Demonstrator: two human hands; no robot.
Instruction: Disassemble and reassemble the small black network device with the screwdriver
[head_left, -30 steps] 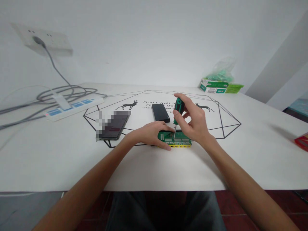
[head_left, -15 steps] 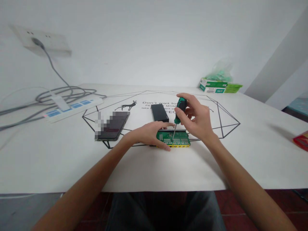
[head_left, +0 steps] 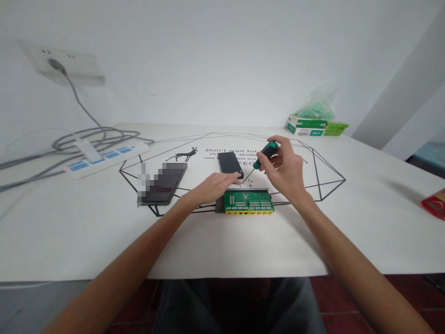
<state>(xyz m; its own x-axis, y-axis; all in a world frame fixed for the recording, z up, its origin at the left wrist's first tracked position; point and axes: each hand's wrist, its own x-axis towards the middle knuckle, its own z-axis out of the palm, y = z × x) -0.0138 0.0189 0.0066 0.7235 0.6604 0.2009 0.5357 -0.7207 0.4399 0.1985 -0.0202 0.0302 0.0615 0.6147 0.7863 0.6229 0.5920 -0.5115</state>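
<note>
A green and black screwdriver point(head_left: 267, 153) is held by its handle in my right hand point(head_left: 287, 167), its thin shaft slanting down to the left. The tip ends just above the table, beside several small dark screws point(head_left: 249, 182). Fingers drawn close together, my left hand point(head_left: 217, 185) reaches to the same spot near the screwdriver tip; whatever lies between its fingertips is too small to make out. In front of both hands lies a green circuit board point(head_left: 250, 200) with yellow ports along its near edge. Behind the left fingertips is a black box point(head_left: 230, 163).
A dark phone point(head_left: 165, 183), partly pixelated, lies left of my left hand. Farther left are a power strip point(head_left: 104, 160) and coiled grey cables point(head_left: 93, 134). Green and white boxes point(head_left: 306, 125) with a plastic bag point(head_left: 318, 104) stand at the back right. A red packet point(head_left: 434, 203) sits at the right edge.
My left hand has let go of the board and drawn its fingers together behind it. The screwdriver has lifted off the board and tilted, its tip now behind the board near the screws.
</note>
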